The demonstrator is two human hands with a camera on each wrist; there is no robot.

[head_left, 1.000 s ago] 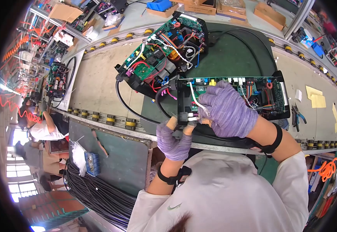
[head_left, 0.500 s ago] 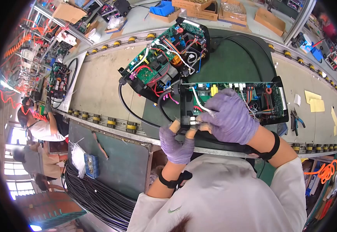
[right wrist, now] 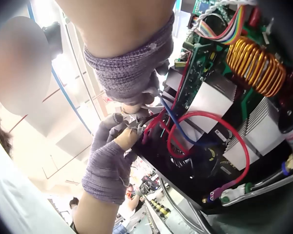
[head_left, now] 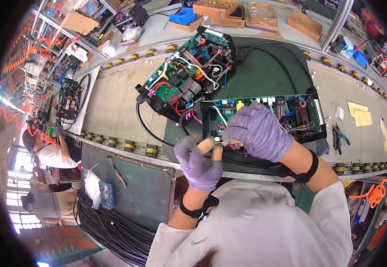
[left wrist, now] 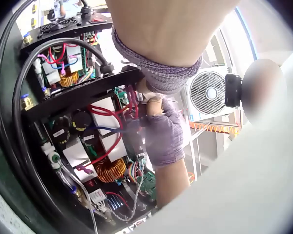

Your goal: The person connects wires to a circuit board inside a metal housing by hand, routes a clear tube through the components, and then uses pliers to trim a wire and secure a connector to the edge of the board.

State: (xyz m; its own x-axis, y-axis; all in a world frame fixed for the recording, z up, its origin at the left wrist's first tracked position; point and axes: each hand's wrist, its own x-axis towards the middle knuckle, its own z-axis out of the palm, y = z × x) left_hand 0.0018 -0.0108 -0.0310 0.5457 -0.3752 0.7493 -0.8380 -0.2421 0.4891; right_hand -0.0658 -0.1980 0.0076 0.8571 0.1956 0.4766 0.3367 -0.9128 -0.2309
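Both gloved hands meet at the near left corner of an open black chassis (head_left: 210,120) with circuit boards inside. My left hand (head_left: 199,164), in a purple glove with bare fingertips, pinches a small white connector (head_left: 217,139) between thumb and forefinger. From the other side, my right hand (head_left: 262,133) curls over the chassis edge, its thumb and fingertips at the same connector and partly hidden. Red wires (right wrist: 205,115) and a blue wire (right wrist: 176,122) run from inside the chassis toward the fingertips. A copper coil (left wrist: 111,170) and pale heat sinks (right wrist: 210,102) sit beside them.
A second open chassis (head_left: 189,71) stands behind on the green mat (head_left: 264,71), with thick black cable (head_left: 146,127) looping from it. Pliers (head_left: 338,139) and yellow paper slips (head_left: 361,116) lie to the right. Rollers (head_left: 151,150) edge the bench; cardboard trays (head_left: 261,15) stand behind.
My right hand has drawn slightly left and down from over the board toward the chassis corner. My left hand's outer fingers have spread leftward, while its thumb and forefinger stay near the connector.
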